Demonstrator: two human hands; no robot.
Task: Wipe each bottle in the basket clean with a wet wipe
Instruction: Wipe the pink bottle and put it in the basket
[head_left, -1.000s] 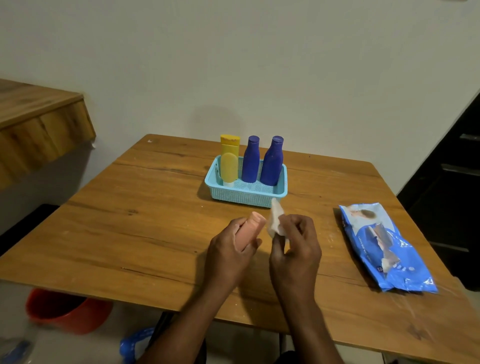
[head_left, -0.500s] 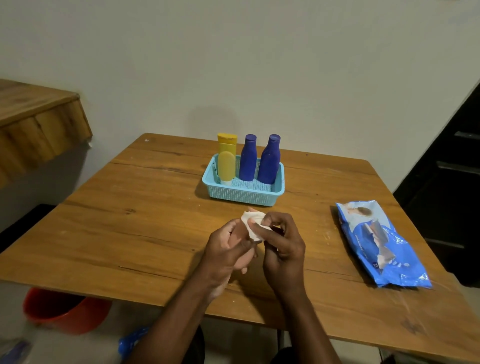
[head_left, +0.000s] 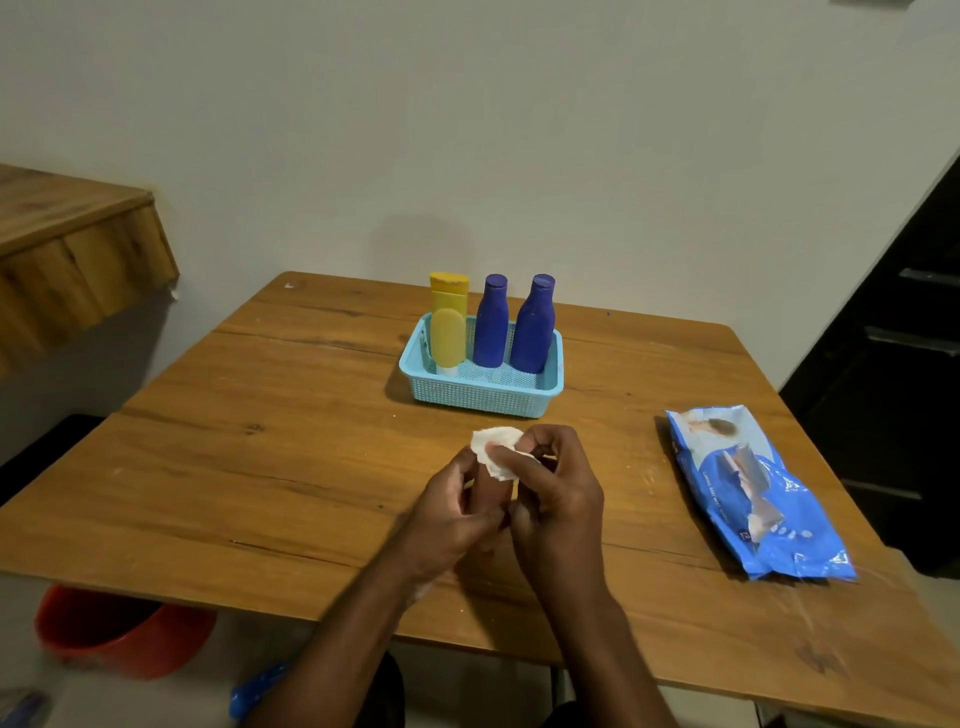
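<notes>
A light blue basket (head_left: 480, 399) stands at the table's far middle. In it stand a yellow bottle (head_left: 448, 323) at the left and two dark blue bottles (head_left: 491, 322) (head_left: 533, 326) beside it. In front of the basket my left hand (head_left: 451, 512) grips a pink bottle (head_left: 488, 491), mostly hidden between both hands. My right hand (head_left: 556, 493) pinches a white wet wipe (head_left: 494, 451) and holds it over the top of the pink bottle.
A blue pack of wet wipes (head_left: 756, 491) lies on the wooden table (head_left: 260, 467) at the right. A wooden shelf (head_left: 67, 249) juts out at the left. A red bucket (head_left: 119, 631) stands on the floor below the table's near left edge.
My right hand brought the wipe from beside the pink bottle onto its top and now covers it. Both hands closed together around the bottle.
</notes>
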